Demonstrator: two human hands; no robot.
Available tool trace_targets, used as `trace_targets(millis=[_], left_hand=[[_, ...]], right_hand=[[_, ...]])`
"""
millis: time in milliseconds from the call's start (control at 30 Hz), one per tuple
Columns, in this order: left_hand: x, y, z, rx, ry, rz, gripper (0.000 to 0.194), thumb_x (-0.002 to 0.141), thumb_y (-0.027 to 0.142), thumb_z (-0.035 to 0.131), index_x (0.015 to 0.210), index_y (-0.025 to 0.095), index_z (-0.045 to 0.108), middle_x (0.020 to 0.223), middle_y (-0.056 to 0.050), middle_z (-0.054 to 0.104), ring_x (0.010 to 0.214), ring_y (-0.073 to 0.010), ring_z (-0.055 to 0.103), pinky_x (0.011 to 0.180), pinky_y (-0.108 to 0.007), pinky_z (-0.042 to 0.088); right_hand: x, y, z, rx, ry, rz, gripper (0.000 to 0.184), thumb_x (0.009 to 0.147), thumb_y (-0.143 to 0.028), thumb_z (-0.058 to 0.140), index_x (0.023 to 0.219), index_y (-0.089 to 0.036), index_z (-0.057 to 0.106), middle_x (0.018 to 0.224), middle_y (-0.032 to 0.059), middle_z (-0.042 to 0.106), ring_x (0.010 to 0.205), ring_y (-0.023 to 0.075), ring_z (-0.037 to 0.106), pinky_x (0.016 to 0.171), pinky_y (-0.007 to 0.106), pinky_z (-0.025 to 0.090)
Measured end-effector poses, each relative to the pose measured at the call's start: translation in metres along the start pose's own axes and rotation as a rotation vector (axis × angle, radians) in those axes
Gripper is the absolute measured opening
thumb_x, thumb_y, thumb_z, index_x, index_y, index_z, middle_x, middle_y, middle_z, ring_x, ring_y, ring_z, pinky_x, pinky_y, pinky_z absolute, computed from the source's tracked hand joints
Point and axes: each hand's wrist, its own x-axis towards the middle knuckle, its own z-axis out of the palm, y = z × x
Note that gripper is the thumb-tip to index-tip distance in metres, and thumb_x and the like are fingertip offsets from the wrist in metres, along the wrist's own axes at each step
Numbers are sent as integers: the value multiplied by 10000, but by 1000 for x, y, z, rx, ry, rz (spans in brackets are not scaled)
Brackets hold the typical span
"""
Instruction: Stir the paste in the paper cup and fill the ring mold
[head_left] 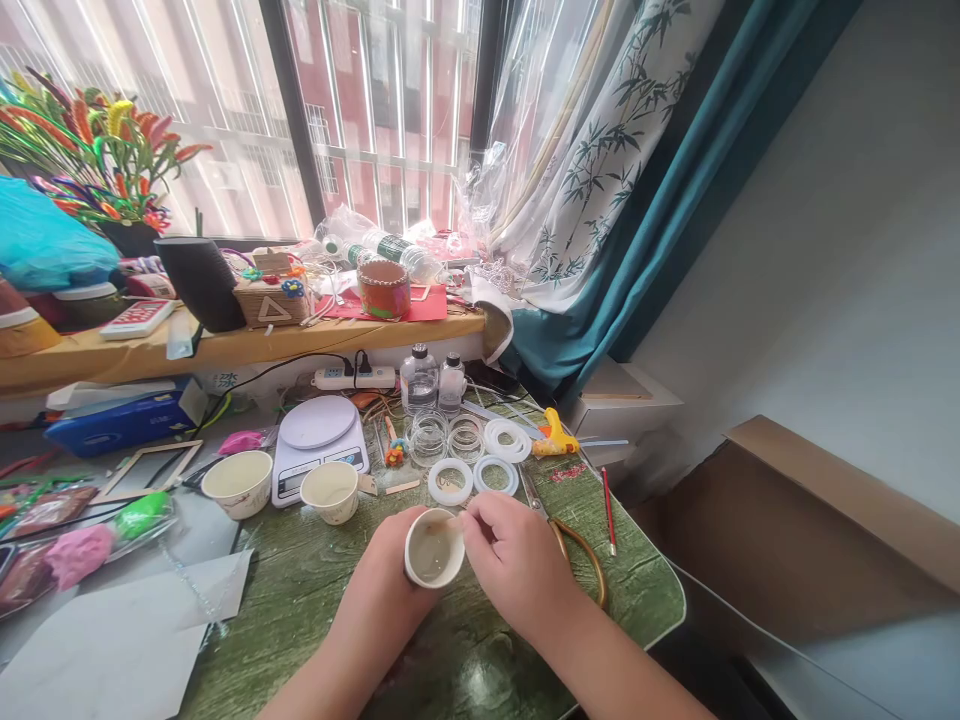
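At lower centre, the left hand (390, 572) wraps a small white paper cup (433, 518) of cloudy liquid (435, 558); the right hand (517, 560) pinches an apparent thin pale stick (455, 523) at its rim. Stirring seems under way, unfinished; how much remains cannot be told.

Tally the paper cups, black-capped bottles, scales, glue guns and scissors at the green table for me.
Paper cups: 3, one in the left hand
Black-capped bottles: 2
Scales: 1
Glue guns: 1
Scissors: 1 pair
Total: 8
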Motion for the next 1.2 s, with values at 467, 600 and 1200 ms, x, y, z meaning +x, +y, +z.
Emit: trace_targets(millis=[467, 600, 1200], left_hand=[[-1, -10, 2, -5, -2, -26, 335, 809, 211, 702, 1139, 261, 727, 1144, -58, 793, 1061, -308, 741, 916, -428, 579], [0, -9, 1, -4, -12, -26, 326, 815, 240, 720, 1140, 259, 725, 1146, -65, 797, 1056, -315, 746, 910, -437, 584], [-3, -21, 6, 15, 31, -37, 450, 801, 217, 731, 1249, 249, 723, 1255, -91, 783, 1155, -349, 739, 989, -477, 599]], right_hand=[[-4, 25, 2, 638, 5, 330, 274, 992, -445, 568, 816, -239, 530, 666, -78, 390, 595, 139, 293, 550, 285, 257], [-4, 11, -10, 343, 20, 127, 277, 1016, -380, 526, 786, -227, 547, 709, -38, 492, 690, 167, 457, 658, 306, 344], [9, 1, -13, 1015, 48, 450, 299, 749, -423, 765, 722, -219, 548, 598, -81, 476, 527, 81, 315, 493, 225, 207]])
